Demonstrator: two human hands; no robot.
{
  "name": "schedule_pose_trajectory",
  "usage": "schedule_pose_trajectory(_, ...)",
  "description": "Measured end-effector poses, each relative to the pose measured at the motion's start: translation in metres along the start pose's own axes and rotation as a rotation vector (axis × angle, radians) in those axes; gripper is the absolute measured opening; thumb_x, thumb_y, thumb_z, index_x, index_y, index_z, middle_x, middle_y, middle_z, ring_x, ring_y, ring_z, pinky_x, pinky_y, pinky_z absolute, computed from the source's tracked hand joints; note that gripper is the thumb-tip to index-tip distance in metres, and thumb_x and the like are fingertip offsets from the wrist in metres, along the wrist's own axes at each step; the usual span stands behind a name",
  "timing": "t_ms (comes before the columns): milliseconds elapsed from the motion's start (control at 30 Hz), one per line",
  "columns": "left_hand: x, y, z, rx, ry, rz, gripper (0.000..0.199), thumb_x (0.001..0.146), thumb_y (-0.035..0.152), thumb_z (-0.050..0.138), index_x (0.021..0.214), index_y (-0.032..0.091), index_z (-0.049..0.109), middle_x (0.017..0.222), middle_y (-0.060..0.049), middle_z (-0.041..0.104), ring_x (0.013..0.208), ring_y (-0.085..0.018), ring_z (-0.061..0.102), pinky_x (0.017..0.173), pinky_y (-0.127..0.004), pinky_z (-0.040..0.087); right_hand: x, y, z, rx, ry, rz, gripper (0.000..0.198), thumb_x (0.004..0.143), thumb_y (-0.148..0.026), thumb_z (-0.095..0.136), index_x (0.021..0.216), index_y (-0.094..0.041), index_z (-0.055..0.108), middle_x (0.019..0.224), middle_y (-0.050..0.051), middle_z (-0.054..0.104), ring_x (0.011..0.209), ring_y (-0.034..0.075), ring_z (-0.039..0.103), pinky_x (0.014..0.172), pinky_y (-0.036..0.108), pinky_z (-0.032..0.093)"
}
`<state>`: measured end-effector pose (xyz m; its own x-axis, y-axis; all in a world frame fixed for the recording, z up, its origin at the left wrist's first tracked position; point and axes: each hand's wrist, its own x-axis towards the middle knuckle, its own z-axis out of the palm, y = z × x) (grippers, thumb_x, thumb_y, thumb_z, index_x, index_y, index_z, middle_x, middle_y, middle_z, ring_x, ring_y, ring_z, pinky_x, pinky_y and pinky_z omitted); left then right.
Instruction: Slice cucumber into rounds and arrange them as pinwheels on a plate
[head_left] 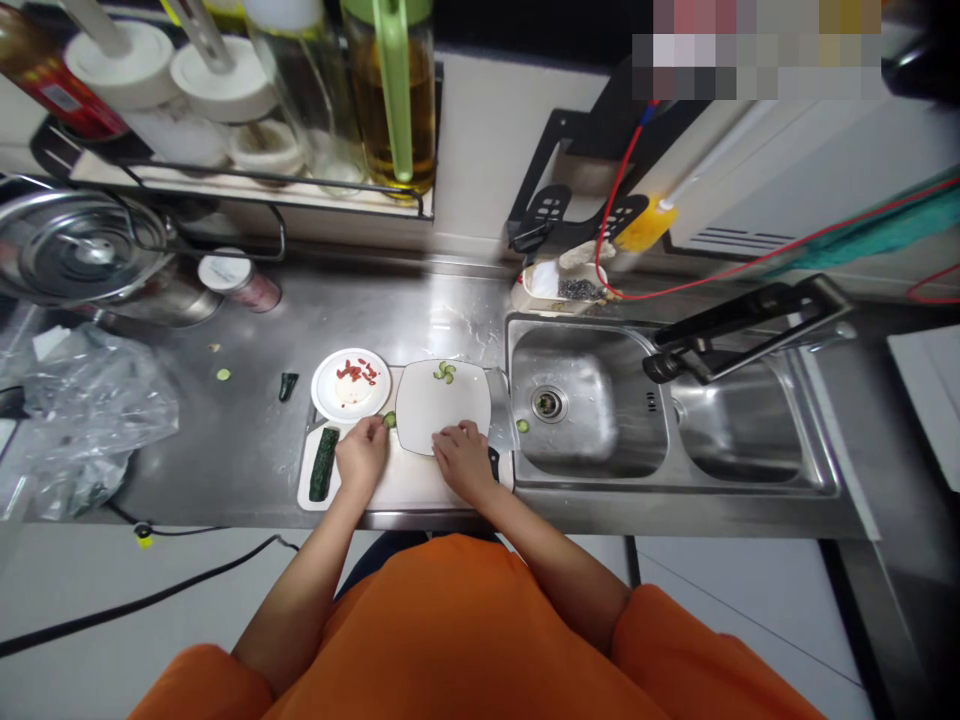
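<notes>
My left hand (362, 458) is closed in a pinch, with a green cucumber slice (389, 420) at its fingertips beside the square plate. My right hand (463, 458) rests on the near edge of the white square plate (427, 410), fingers lying over the rim. Several cucumber slices (445, 373) form a small cluster near the plate's far edge. Beneath is a white cutting board (405, 490). A cucumber piece (323, 464) lies left of my left hand. Behind that hand, a round white plate (322, 385) bears red bits on something pale. A knife (501, 405) lies right of the square plate.
The double sink (592, 400) is on the right, with a black faucet (697, 350). One slice (523, 426) lies by its rim. A cucumber end (288, 386), a plastic bag (97, 410), a lidded jar (240, 280) and a pot (90, 250) stand left. A seasoning rack (247, 185) hangs above.
</notes>
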<state>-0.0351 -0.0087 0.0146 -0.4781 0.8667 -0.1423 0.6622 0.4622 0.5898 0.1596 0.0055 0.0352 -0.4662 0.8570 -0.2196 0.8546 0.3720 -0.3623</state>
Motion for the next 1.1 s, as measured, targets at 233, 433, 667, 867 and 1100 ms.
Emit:
schedule_pose_trajectory(233,0.002,0.000,-0.002,0.000,0.023,0.007,0.018,0.077,0.034,0.055,0.080,0.022,0.069,0.079,-0.005,0.071,0.072,-0.020,0.063,0.070,-0.029,0.043,0.003,0.001,0.000,0.020,-0.006,0.008,0.027,0.094,-0.032,0.041,0.110,-0.025,0.062,0.114,0.008,0.059,0.113,0.027,0.037,0.081,0.037,0.035)
schedule_pose_trajectory(433,0.007,0.005,-0.015,-0.176,-0.077,-0.221,0.016,0.070,0.035,0.062,0.072,0.021,0.069,0.065,-0.001,0.068,0.064,-0.016,0.060,0.065,-0.025,0.043,0.006,0.000,-0.005,0.088,-0.033,0.053,0.027,0.093,-0.031,0.043,0.109,-0.025,0.064,0.109,0.007,0.062,0.110,0.026,0.039,0.078,0.036,0.036)
schedule_pose_trajectory(667,0.014,0.007,-0.031,-0.530,-0.201,-0.395,0.026,0.058,0.034,0.071,0.074,0.015,0.067,0.060,0.002,0.062,0.048,-0.008,0.049,0.051,-0.021,0.036,0.027,-0.005,-0.009,0.273,0.011,0.013,0.026,0.092,-0.026,0.046,0.108,-0.020,0.065,0.101,0.007,0.067,0.100,0.020,0.052,0.086,0.034,0.039)
schedule_pose_trajectory(867,0.014,0.017,-0.024,-0.752,-0.389,-0.438,0.034,0.051,0.037,0.077,0.071,0.014,0.065,0.048,0.006,0.051,0.040,-0.004,0.036,0.042,-0.018,0.022,0.062,-0.017,-0.001,0.809,-0.040,0.185,0.021,0.084,-0.026,0.054,0.092,-0.020,0.072,0.079,0.000,0.070,0.069,0.012,0.061,0.071,0.023,0.045)
schedule_pose_trajectory(1100,0.012,0.018,-0.014,-0.766,-0.365,-0.409,0.034,0.053,0.038,0.076,0.074,0.014,0.065,0.048,0.007,0.049,0.042,-0.004,0.035,0.043,-0.018,0.022,0.076,-0.015,0.015,1.225,-0.128,0.373,0.013,0.070,-0.022,0.059,0.073,-0.014,0.070,0.062,0.000,0.066,0.047,0.007,0.051,0.051,0.018,0.041)
